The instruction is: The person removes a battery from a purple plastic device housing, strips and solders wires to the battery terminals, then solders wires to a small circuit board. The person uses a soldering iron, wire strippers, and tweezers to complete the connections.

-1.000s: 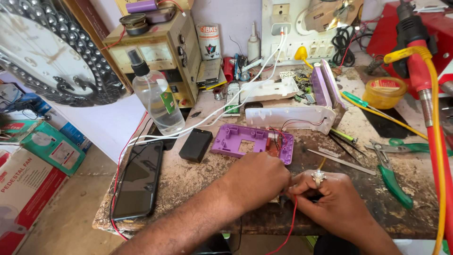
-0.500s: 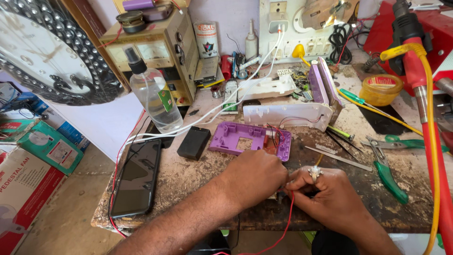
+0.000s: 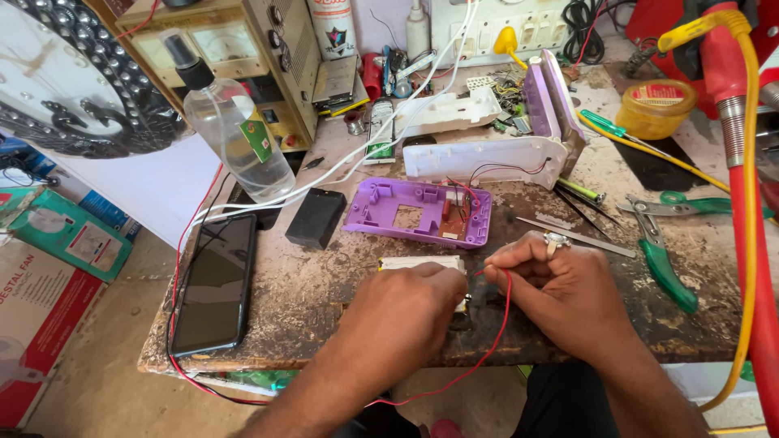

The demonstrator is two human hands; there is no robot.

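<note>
Pinching red wire (image 3: 505, 304), seemingly, right-hand grip (image 3: 560, 288)

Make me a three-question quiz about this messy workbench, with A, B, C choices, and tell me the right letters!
1. Where does the black phone lie?
A. at the bench's left edge
B. on top of the purple shell
C. under the green pliers

2. What colour is the wire held at the right hand?
A. blue
B. red
C. white

3. How does the purple shell lie?
A. shut tight
B. open, with a circuit board showing
C. standing on end

Answers:
1 A: the phone lies flat by the left edge, beside the clear spray bottle.
2 B: a red wire loops down from the right hand's fingertips.
3 B: the shell lies open side up, with a brown board inside, behind the left hand.
</note>
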